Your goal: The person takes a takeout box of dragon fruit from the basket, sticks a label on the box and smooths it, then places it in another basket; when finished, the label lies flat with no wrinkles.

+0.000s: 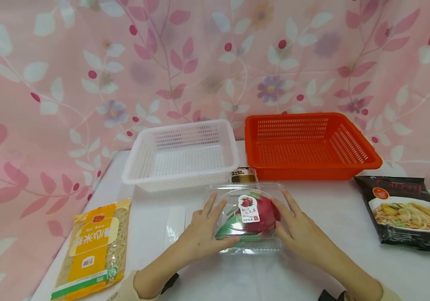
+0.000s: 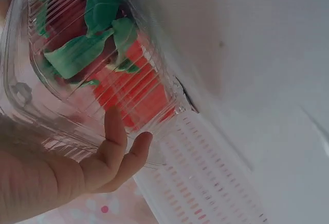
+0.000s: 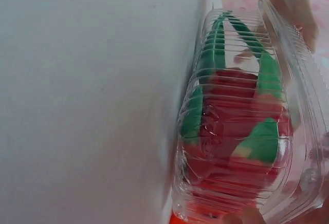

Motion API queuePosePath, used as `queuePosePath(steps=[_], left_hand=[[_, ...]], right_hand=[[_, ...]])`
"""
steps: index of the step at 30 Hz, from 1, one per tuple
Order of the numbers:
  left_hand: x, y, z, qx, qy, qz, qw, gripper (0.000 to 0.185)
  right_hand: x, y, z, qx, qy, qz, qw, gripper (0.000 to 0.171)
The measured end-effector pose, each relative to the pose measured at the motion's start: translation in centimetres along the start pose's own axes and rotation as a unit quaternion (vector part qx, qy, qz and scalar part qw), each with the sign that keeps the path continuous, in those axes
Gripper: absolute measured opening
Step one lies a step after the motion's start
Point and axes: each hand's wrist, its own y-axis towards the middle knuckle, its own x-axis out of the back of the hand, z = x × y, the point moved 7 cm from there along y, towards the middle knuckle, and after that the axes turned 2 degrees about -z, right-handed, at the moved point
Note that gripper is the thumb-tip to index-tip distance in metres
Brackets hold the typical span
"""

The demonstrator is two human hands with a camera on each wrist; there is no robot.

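A clear plastic clamshell box (image 1: 252, 247) lies in front of me, its lid down over a red dragon fruit (image 1: 267, 213) with green scales. A white label (image 1: 249, 209) is stuck on the lid. My left hand (image 1: 199, 235) holds the box's left side, thumb along the near edge and fingers toward the far side; in the left wrist view its fingertips (image 2: 115, 124) bend against the ribbed wall. On the opposite side my right hand (image 1: 304, 235) grips the box, fingers spread up its edge. The right wrist view shows the ribbed side close to the white tabletop.
Behind the box stand a white basket (image 1: 184, 180) and a red basket (image 1: 309, 172), with a small brown-labelled package (image 1: 243, 175) between them. A yellow noodle bag (image 1: 94, 246) lies left, a black noodle packet (image 1: 410, 209) right. A pale strip (image 1: 175, 225) lies beside my left hand.
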Motion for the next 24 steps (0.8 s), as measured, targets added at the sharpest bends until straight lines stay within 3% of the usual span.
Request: queuePosePath(steps=[14, 24], left_hand=[[0.1, -0.6, -1.4, 0.005, -0.007, -0.014, 0.9999, 0.092], [1.8, -0.6, -3.1, -0.009, -0.007, -0.027, 0.9996, 0.083]], right_hand=[[1.4, -0.7, 0.0, -0.026, 0.009, 0.003, 1.0, 0.053], [3.6, -0.9, 0.4, -0.037, 0.008, 0.023, 0.999, 0.056]])
